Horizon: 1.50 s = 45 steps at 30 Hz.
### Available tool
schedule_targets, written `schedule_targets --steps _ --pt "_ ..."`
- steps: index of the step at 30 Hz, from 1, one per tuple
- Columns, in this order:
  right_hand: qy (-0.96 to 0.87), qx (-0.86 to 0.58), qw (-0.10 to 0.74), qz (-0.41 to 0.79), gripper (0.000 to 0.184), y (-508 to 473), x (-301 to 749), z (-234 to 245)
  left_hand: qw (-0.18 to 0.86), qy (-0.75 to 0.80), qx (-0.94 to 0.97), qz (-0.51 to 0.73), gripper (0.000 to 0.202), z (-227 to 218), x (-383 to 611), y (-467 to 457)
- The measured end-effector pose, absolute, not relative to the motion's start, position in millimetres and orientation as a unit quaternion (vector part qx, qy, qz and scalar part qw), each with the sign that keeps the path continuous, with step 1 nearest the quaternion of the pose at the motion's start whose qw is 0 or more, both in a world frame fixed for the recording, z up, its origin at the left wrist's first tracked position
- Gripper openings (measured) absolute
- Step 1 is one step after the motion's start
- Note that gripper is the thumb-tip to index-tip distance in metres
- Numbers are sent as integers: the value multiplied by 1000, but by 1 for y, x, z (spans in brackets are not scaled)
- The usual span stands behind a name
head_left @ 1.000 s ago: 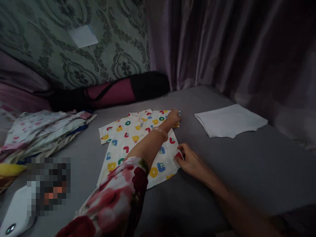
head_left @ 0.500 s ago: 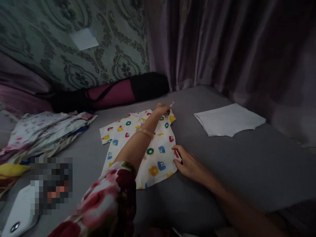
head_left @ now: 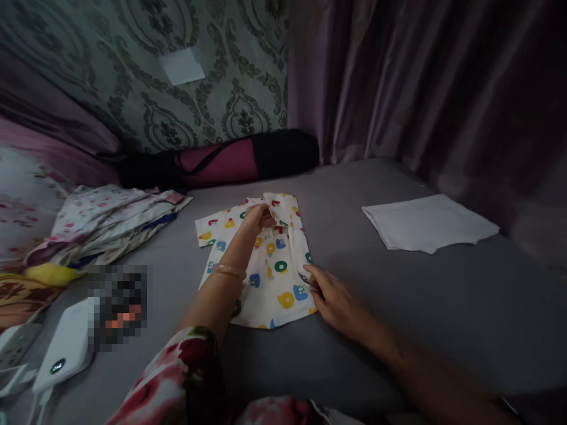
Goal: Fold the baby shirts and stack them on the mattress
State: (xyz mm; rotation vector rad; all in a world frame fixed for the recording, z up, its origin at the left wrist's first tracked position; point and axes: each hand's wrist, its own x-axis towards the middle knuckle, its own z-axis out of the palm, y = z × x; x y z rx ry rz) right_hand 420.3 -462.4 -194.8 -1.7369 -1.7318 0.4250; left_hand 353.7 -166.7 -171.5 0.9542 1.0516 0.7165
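Note:
A small white short-sleeved shirt (head_left: 287, 265) printed with colourful letters lies on the grey bed surface. Its left sleeve spreads outward, while the right sleeve and shoulder are turned in over the body. My left hand (head_left: 259, 217), with a bracelet at the wrist, is closed on the turned-in sleeve near the collar; its fingertips are partly hidden. At the lower right side of the shirt, my right hand (head_left: 332, 295) pinches the edge between thumb and fingers.
To the right lies a folded white garment (head_left: 429, 221). A clothes pile (head_left: 115, 221) and a white power bank (head_left: 68, 342) with a cable are at left. Along the patterned wall rests a black and maroon long bag (head_left: 225, 160). Dark curtains (head_left: 381, 77) hang behind.
My left hand has moved left and toward me, bringing the right sleeve inward over the shirt. My right hand stays at the lower side edge. The camera view has shifted left.

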Motion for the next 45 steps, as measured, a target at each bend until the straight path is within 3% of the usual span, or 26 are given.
schedule_targets --steps 5,11,14,18,23,26,30,38,41,45 --pt "-718 -623 279 137 45 -463 420 -196 685 503 424 311 18 -185 340 -168" --pt "-734 -589 286 181 24 -464 417 -183 599 476 532 363 54 -205 342 -165" --pt "-720 -570 324 227 19 -462 419 -181 512 466 618 373 46 -208 338 -163" --pt "-676 -624 344 191 32 -453 433 -187 369 468 713 370 33 -193 322 -173" --pt "-718 -674 154 87 57 -432 445 -191 366 376 804 280 30 -177 293 -221" --pt "-740 -663 108 42 61 -416 438 -194 339 302 863 222 33 -179 274 -257" --pt "-743 -662 93 32 62 -403 428 -205 304 213 914 166 41 -183 254 -302" --pt "-744 -662 65 66 58 -401 432 -207 259 229 922 173 49 -195 246 -343" --pt "-753 -647 70 96 48 -387 444 -191 244 239 917 207 43 -202 247 -346" --pt "-718 -681 119 78 50 -349 454 -181 216 235 919 232 26 -205 248 -350"
